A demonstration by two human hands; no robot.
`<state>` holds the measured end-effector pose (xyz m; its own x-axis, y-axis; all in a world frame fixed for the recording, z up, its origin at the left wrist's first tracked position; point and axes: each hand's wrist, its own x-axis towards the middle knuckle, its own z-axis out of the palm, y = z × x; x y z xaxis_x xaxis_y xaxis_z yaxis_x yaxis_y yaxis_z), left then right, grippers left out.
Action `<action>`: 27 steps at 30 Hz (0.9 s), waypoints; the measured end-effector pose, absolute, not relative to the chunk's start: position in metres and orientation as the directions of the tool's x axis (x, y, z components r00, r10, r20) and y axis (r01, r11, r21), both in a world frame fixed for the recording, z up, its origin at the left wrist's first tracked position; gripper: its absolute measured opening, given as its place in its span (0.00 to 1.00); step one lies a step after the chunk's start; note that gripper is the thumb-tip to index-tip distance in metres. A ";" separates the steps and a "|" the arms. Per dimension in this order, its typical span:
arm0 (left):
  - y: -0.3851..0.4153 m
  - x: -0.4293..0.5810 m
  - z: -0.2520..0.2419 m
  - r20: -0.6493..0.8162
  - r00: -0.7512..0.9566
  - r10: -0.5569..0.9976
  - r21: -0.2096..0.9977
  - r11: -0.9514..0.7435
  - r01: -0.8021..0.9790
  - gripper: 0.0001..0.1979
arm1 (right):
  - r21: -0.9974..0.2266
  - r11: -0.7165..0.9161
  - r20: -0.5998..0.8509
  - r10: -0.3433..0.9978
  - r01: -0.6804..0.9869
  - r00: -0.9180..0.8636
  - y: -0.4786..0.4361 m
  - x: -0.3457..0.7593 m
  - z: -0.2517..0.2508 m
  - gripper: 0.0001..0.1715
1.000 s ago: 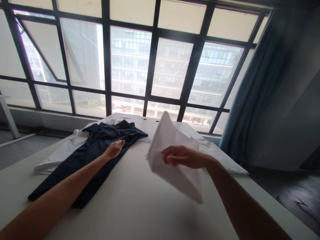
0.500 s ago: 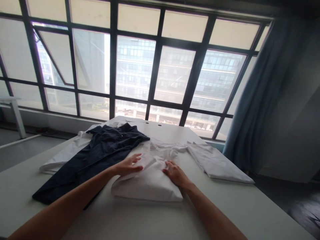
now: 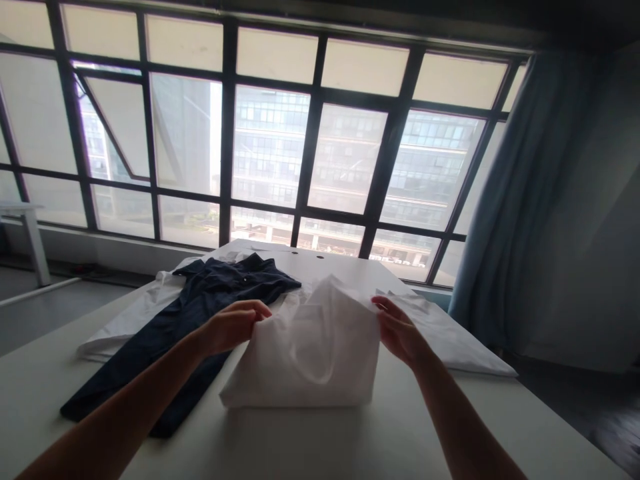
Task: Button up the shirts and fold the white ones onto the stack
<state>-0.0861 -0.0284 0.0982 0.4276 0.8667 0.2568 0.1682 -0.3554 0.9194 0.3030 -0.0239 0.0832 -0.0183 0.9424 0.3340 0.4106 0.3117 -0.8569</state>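
Observation:
A folded white shirt (image 3: 310, 360) lies on the white table (image 3: 280, 440) in front of me, its far part lifted. My left hand (image 3: 233, 325) grips the shirt's left upper edge with curled fingers. My right hand (image 3: 400, 330) holds the right upper edge, fingers closed on the cloth. A dark navy shirt (image 3: 200, 313) lies spread flat to the left, close to my left forearm.
Another white garment (image 3: 445, 337) lies flat at the right of the table, and white cloth (image 3: 130, 317) shows under the navy shirt. A large gridded window (image 3: 310, 147) stands behind the table, a blue curtain (image 3: 515, 200) at the right. The table's right edge drops to dark floor.
A second ago my right hand swung the white shirt in the air; it was then laid on the table under both flat hands. Both hands now lift its far edge.

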 end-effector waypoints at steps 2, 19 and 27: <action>-0.029 -0.095 0.103 0.265 0.457 0.849 0.957 -0.289 -0.020 0.32 | -0.899 0.318 0.309 0.948 0.302 -0.077 -0.031 0.314 0.088 0.39; -0.027 -0.027 0.036 0.191 0.764 0.616 0.327 -0.774 0.542 0.13 | -0.474 0.461 0.058 0.867 0.751 -0.495 -0.039 0.229 0.039 0.18; -0.035 -0.099 0.103 -0.070 0.485 0.872 0.341 -0.436 0.833 0.13 | -0.441 0.120 -0.130 0.972 0.890 -0.195 -0.031 0.344 0.065 0.13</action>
<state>-0.0987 -0.0349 0.1034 0.4850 0.8718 -0.0695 0.8329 -0.4362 0.3407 0.3445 -0.0305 0.0654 -0.1954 0.9720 -0.1304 0.8895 0.1197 -0.4410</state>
